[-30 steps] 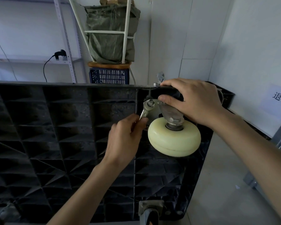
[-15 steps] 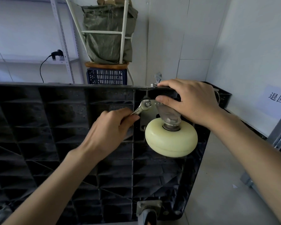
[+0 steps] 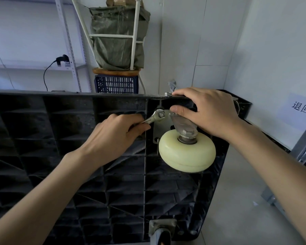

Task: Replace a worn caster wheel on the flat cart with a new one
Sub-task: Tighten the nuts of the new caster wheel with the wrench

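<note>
The black ribbed underside of the flat cart [image 3: 42, 138] stands on edge facing me. A cream caster wheel [image 3: 187, 152] on a metal bracket and plate [image 3: 162, 127] sits at its upper right corner. My left hand [image 3: 117, 137] grips a small steel wrench [image 3: 153, 118] whose head is on a bolt at the plate's upper left. My right hand [image 3: 207, 112] holds the cart's top edge and the caster bracket, thumb against the bracket. A nut [image 3: 168, 94] shows on the top edge beside my fingers.
A second caster [image 3: 162, 230] sits at the cart's bottom edge. Behind the cart stand a blue crate [image 3: 116, 84], a stool with a green sack [image 3: 117, 36] and a metal shelf [image 3: 67, 41]. A white wall with a paper label [image 3: 302, 106] lies close on the right.
My left hand has swung the wrench handle up and to the left, from pointing down to pointing left, with the head staying on the bolt. My right hand has stayed in place.
</note>
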Tool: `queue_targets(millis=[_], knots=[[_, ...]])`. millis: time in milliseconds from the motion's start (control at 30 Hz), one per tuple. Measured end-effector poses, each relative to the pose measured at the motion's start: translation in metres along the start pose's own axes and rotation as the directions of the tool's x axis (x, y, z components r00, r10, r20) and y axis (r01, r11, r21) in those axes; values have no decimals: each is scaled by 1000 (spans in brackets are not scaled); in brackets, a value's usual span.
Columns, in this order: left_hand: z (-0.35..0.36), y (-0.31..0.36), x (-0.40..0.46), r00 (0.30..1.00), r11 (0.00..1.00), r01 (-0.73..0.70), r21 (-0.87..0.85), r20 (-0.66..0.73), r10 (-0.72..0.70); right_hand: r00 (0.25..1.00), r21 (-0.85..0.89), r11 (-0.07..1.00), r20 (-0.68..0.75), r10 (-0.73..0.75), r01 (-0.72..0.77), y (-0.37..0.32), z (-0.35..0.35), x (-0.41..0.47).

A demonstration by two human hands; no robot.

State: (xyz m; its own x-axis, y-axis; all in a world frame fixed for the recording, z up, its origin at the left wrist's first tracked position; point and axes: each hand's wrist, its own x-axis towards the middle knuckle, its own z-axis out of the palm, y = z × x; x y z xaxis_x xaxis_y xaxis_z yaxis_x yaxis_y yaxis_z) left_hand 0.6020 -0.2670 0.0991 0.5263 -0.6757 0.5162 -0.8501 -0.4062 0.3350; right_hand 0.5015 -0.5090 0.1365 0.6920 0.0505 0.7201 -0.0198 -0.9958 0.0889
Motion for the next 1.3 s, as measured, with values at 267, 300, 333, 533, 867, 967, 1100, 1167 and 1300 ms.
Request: queue_targets(millis=[267,300,333,533,867,967,1100,1167,1300], knots=[[6,-6,-10,999,991,-27,-132,-48,21,999,23,1000,45,19,-20,-3,-5,1],[6,-8,-13,998,989,-9,-145,-62,0,998,26,999,51,22,-24,-3,-6,1],[7,-9,-16,996,986,12,-165,-82,-26,998,26,999,55,23,-25,-4,-6,1],[13,-5,-31,976,945,95,-312,-160,-150,995,42,999,97,30,-34,-6,-9,2],[28,7,-38,959,885,164,-436,-141,-247,969,382,900,201,142,-211,-13,-20,13],[26,9,-41,958,891,169,-422,-142,-249,968,356,911,210,138,-207,-16,-23,16],[21,8,-46,954,888,195,-416,-128,-270,967,312,929,220,132,-198,-19,-29,20],[18,8,-47,950,883,205,-423,-130,-283,964,312,928,228,134,-203,-21,-31,21],[11,14,-48,936,853,209,-478,-155,-317,964,314,924,215,154,-218,-24,-33,23]])
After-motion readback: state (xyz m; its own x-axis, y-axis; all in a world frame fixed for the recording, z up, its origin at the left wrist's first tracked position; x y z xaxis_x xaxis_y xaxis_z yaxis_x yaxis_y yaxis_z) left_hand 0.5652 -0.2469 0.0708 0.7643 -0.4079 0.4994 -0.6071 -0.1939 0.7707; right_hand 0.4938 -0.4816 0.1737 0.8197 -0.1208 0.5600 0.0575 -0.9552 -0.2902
